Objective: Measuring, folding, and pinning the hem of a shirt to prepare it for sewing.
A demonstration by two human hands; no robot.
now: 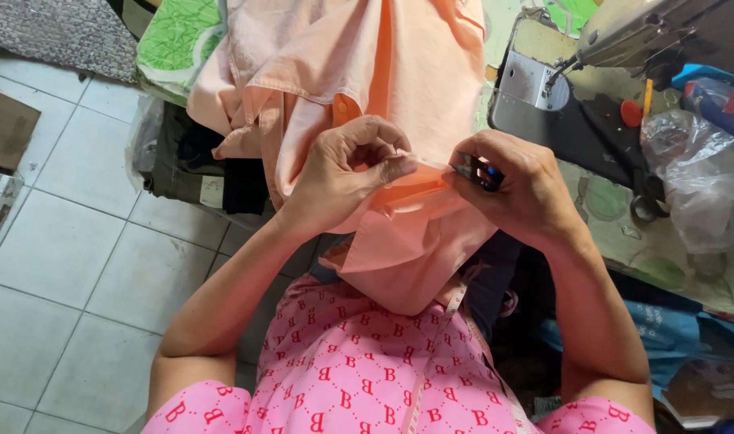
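The left hand [347, 173] pinches a folded edge of the peach garment [399, 88] taut; the right hand [520, 189] clenches a small thread snipper [473, 170] there, best kept clear of the cloth

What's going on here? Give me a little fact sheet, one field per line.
Setting: sewing table over a tiled floor
Left hand: pinches a fold of the peach garment
Right hand: grips a small dark thread snip at the same fold
Garment: drapes from the table to the lap
Machine: sewing machine, upper right
Nearby: clear plastic bag, measuring tape
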